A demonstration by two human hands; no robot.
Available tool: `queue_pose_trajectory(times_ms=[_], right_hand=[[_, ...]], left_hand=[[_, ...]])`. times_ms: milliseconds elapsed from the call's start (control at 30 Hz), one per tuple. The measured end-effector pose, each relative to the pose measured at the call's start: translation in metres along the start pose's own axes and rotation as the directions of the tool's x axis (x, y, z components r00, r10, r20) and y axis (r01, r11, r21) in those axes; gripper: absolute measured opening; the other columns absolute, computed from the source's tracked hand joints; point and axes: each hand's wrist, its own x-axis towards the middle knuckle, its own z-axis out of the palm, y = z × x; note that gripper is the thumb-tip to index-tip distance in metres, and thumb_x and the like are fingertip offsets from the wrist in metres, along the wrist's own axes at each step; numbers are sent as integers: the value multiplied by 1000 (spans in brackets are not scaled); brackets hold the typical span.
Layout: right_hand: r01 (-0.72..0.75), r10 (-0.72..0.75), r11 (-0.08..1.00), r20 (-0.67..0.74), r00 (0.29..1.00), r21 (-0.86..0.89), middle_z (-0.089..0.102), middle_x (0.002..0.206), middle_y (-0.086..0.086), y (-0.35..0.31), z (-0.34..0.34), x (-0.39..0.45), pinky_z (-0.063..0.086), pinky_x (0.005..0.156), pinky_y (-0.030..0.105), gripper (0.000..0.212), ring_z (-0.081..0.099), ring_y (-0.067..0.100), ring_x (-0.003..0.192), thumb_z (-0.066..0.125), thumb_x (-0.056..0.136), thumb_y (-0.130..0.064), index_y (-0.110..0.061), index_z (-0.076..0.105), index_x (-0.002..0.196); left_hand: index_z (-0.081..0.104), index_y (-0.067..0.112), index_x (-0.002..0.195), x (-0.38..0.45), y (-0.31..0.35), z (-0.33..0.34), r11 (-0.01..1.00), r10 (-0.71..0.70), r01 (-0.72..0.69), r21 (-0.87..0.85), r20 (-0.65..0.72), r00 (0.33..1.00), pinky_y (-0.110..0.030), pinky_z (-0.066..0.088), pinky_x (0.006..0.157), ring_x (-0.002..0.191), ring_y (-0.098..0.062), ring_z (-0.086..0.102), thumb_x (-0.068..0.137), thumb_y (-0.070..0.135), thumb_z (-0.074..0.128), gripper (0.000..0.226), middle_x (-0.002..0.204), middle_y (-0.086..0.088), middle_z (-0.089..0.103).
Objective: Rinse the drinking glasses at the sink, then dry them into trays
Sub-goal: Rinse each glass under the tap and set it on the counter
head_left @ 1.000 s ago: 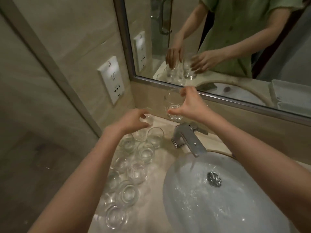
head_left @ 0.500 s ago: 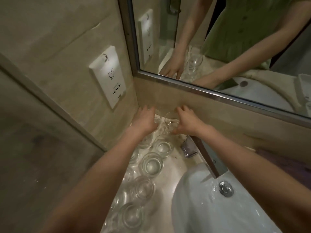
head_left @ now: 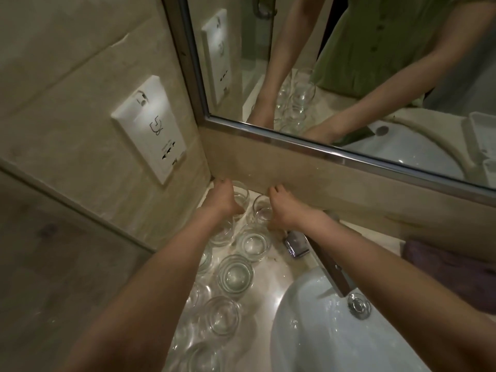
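A wide mirror (head_left: 349, 63) fills the frame from 12 to 2 o'clock, reflecting a person in a green top reaching down with both arms. Below it at 5 o'clock sits the white sink (head_left: 316, 331), wet inside, with a metal drain plug (head_left: 358, 306) near its back edge and a chrome faucet (head_left: 331, 267) angled over the rim. The pale stone counter (head_left: 271, 272) runs from 6 o'clock up into the corner, and on it, left of the sink, stand the drinking glasses (head_left: 235, 275), clear tumblers set close together in a double row, mouths up. A white wall socket plate (head_left: 150, 127) is fixed to the tiled wall at 10 o'clock, and a purple cloth (head_left: 451, 267) lies on the counter at 3 o'clock. At the far end of the row, just under the mirror ledge near the centre of the frame, the left hand (head_left: 224, 200) curls round a glass in the corner (head_left: 241, 196), thumb and fingers on its sides. Just beside it, the right hand (head_left: 285, 208) grips a neighbouring glass (head_left: 261, 209), fingers hooked over its far rim. Both glasses rest on the counter, near each other.
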Motion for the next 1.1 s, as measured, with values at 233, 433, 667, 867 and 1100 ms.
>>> queue_pose_trajectory(times_ms=[233, 433, 667, 867, 1100], right_hand=[[-51, 50, 998, 45, 998, 31, 37, 135, 16, -4, -13, -10, 43, 94, 39, 75, 44, 35, 123, 80, 76, -19, -3, 34, 133], [60, -6, 959, -193, 981, 276, 42, 140, 10, -1, -54, -76, 37, 103, 34, 84, 44, 25, 127, 79, 76, -30, -10, 34, 145], [236, -80, 867, -345, 935, 439, 41, 138, 0, -7, -26, -203, 32, 101, 18, 102, 43, 12, 121, 85, 68, -31, -17, 25, 150], [172, 93, 734, -349, 933, 657, 46, 117, -14, 1, 60, -268, 31, 89, 4, 91, 45, 6, 107, 89, 63, -27, -24, 36, 137], [-46, 232, 581, -111, 966, 813, 51, 115, -14, 42, 139, -270, 40, 76, 5, 78, 53, -4, 96, 87, 65, -25, -28, 40, 128]], left_hand=[[38, 8, 129, -23, 17, -31, 996, 83, -84, -8, -92, 992, -41, 46, 92, 117, -33, 50, 74, 26, 80, 72, 128, -14, 50], [42, 17, 131, -94, 46, -76, 969, 248, -246, 31, -199, 948, -33, 44, 88, 111, -20, 50, 68, 37, 81, 77, 121, -1, 50], [48, 24, 131, -203, 80, -65, 935, 301, -308, -174, -65, 951, -34, 50, 90, 102, -14, 58, 61, 34, 88, 81, 115, 4, 56], [47, 29, 131, -251, 81, 3, 937, 285, -234, -260, 177, 942, -23, 52, 78, 90, -4, 63, 61, 37, 88, 82, 110, 13, 54], [25, 22, 151, -239, 69, 92, 936, 292, -162, -311, 433, 853, -3, 41, 73, 101, -10, 54, 74, 12, 82, 96, 134, 5, 47]])
